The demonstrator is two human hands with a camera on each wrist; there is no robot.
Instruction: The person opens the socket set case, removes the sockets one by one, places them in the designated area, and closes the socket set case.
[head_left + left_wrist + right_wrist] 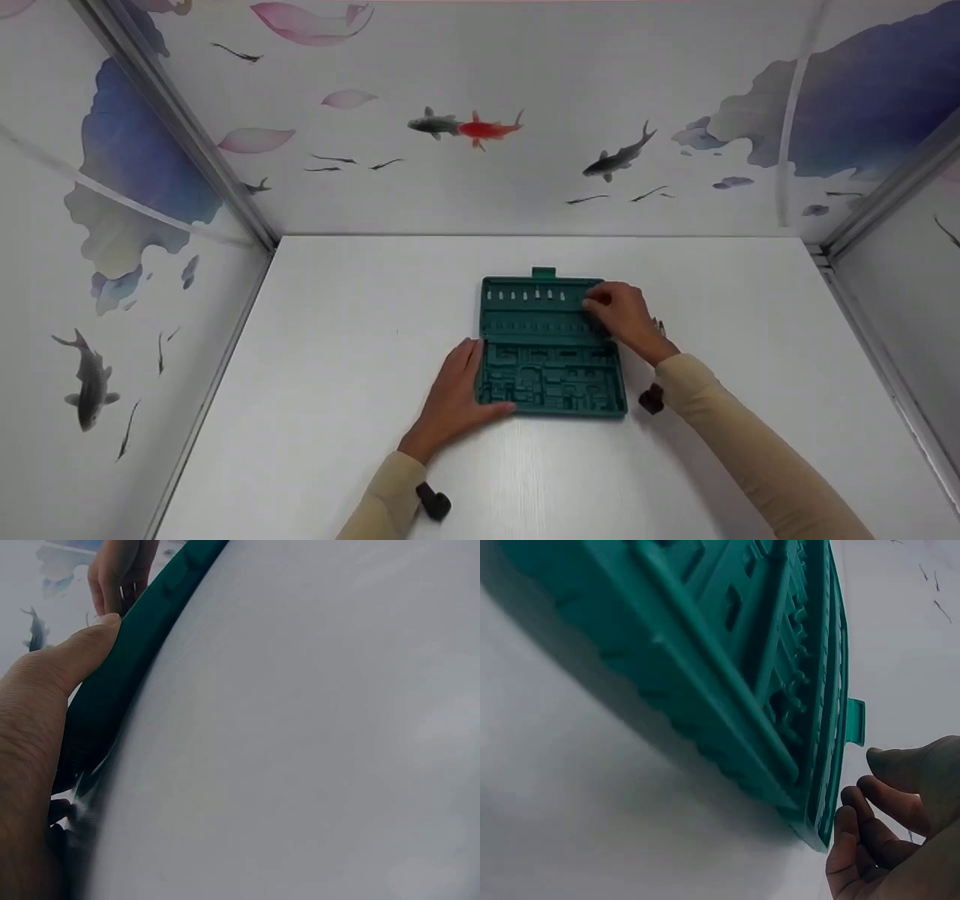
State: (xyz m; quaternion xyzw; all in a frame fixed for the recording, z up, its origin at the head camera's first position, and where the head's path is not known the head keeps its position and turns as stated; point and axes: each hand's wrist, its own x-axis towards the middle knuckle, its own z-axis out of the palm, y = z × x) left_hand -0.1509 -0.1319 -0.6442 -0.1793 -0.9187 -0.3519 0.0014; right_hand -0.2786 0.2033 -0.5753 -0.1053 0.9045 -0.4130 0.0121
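Observation:
A dark green tool case (pixel 551 412) lies unfolded, its moulded recesses facing up. Several small silvery bits (pixel 537 294) stand in a row along its far half. My left hand (pixel 451 390) holds the near left corner, thumb along the front edge and fingers against the left side. In the left wrist view, the thumb (pixel 94 645) rests on the case's green rim (pixel 142 637). My right hand (pixel 622 311) is over the far right corner, its fingers bent. The right wrist view shows a gap between thumb (pixel 900 769) and fingertips, with nothing visible between them.
The case stands on a white table (pixel 337 360). White panels with painted fish (pixel 487 130) rise behind and on both sides, joined by grey metal posts (pixel 187 135). A green latch tab (pixel 544 273) sticks out from the far edge of the case.

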